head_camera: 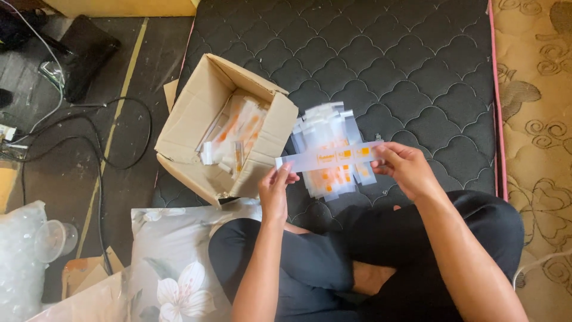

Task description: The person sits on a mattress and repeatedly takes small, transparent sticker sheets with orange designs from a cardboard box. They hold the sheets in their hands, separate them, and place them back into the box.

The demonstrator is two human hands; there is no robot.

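I hold a long flat white strip with orange patches (326, 157) stretched between both hands above a dark quilted mattress (417, 65). My left hand (275, 189) pinches its left end, my right hand (407, 168) grips its right end. Under the strip lies a fanned pile of similar white and orange flat pieces (329, 134) on the mattress. To the left stands an open cardboard box (190, 119) with more such pieces (235, 136) inside. My crossed legs in dark trousers (369, 250) sit below the hands.
A floral pillow (173, 262) lies at my left knee. Black cables (101, 149) run over the dark floor at left. A clear plastic cup (53, 238) and bubble wrap (18, 262) sit bottom left. A patterned beige cover (536, 119) borders the mattress at right.
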